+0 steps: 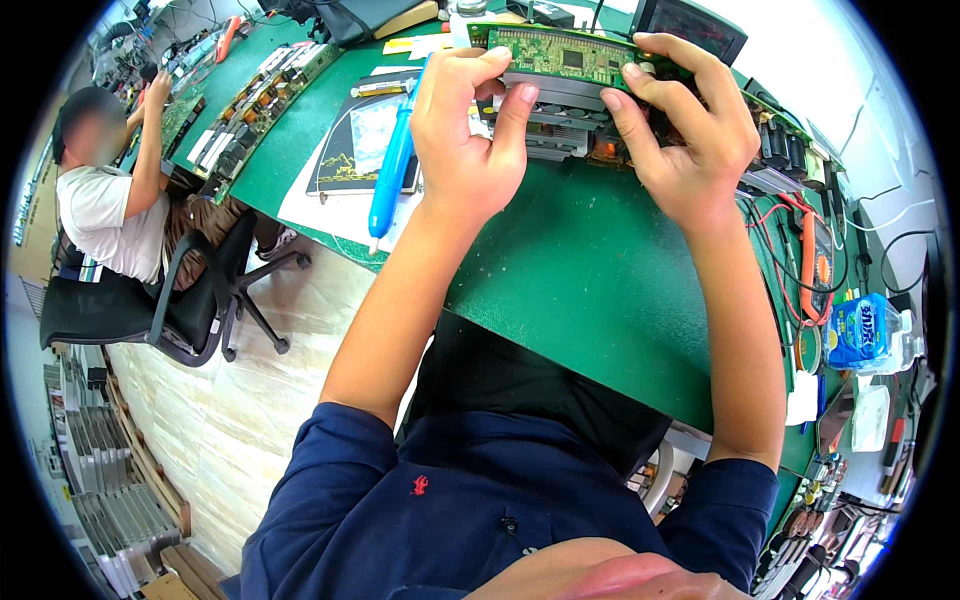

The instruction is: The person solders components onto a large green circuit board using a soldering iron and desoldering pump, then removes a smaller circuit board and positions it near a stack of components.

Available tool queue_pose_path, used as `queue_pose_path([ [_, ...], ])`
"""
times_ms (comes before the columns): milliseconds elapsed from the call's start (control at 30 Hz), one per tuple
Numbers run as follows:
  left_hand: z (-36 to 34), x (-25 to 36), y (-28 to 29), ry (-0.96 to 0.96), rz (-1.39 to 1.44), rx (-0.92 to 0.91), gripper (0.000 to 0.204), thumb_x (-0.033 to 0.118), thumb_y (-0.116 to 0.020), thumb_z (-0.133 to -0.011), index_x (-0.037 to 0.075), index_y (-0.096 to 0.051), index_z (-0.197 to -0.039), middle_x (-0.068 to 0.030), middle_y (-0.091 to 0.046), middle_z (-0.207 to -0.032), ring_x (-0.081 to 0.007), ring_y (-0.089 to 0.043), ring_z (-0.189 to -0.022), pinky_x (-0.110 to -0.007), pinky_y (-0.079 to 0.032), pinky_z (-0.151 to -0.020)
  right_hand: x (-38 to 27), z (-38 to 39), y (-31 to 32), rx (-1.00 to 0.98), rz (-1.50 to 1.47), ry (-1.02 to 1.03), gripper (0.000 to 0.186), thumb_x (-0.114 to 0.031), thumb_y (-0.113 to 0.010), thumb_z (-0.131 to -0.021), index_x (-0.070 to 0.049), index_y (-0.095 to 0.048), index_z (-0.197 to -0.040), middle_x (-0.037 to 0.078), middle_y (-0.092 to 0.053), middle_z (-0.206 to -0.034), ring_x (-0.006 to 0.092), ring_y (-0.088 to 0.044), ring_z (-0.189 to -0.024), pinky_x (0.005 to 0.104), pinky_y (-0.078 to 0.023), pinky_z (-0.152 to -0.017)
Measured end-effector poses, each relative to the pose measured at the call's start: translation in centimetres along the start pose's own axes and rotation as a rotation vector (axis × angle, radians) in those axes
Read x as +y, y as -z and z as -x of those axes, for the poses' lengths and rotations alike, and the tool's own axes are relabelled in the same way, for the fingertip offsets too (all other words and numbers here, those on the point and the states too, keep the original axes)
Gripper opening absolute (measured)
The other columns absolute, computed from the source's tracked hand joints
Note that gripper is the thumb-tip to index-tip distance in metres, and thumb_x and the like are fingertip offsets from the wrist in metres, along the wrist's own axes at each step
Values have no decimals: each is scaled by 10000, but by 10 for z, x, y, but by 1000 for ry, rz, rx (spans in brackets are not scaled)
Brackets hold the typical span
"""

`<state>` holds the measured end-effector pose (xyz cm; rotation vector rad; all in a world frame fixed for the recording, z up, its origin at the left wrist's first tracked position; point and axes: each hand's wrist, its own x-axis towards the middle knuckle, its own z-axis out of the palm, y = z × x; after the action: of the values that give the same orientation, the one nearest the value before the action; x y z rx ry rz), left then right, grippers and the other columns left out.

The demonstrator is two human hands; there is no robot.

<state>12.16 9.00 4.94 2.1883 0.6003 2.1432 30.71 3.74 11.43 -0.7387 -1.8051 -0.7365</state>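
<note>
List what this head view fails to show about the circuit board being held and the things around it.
- Underside of the green circuit board: faces away; left hand and right hand cover its ends.
- Grey module beneath: mostly behind the fingers.
- Dark device behind: cut off by the top edge.
- Board components: too small to identify.

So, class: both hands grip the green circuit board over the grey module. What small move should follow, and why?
Probably press down evenly. The left hand and right hand pinch the long green circuit board at each end, above the grey finned module on the green bench mat; it appears not fully seated.
</note>
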Motion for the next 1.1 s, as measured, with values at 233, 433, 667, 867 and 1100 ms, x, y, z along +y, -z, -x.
queue_pose_path([
  [233, -3, 6, -4, 66, 91, 89, 332, 33, -734, -809, 14, -562, -1092, -103, -586, -916, -178, -577, -737, -286, -485, -661, 13, 0, -6, 46, 20, 22, 218, -196, -827, -683, -74, -664, -759, 21, -711, -959, 193, -633, -732, 305, -478, -628],
  [433, -9, 18, 5, 192, -8, 158, 481, 133, -751, -839, 16, -452, -1197, -78, -532, -1004, -135, -520, -895, -283, -425, -819, 4, -5, 2, -20, -6, -88, 250, -231, -823, -700, -106, -669, -852, 6, -695, -885, 196, -639, -736, 309, -457, -670],
  [667, -14, 16, 5, 630, 197, 103, 697, 384, -780, -796, -6, -378, -1211, -183, -430, -1172, -246, -424, -1130, -362, -392, -931, -14, -10, 6, -122, -38, -350, 332, -302, -765, -813, -106, -676, -1066, 13, -708, -975, 163, -647, -858, 284, -491, -796],
  [867, -10, 18, 3, 773, 499, 73, 599, 332, -737, -859, 0, -400, -1226, -129, -535, -1133, -166, -520, -1084, -301, -417, -931, -11, -7, 3, -120, 93, -287, 355, -338, -781, -791, -118, -679, -1050, 3, -710, -969, 174, -652, -865, 299, -487, -805],
  [1100, -14, 23, 3, 784, 469, 74, 524, 330, -722, -861, 42, -420, -1177, -83, -566, -1075, -111, -520, -942, -267, -405, -833, -9, -5, 3, -110, 63, -285, 361, -341, -798, -772, -103, -677, -1014, -1, -704, -945, 184, -644, -826, 305, -485, -782],
])
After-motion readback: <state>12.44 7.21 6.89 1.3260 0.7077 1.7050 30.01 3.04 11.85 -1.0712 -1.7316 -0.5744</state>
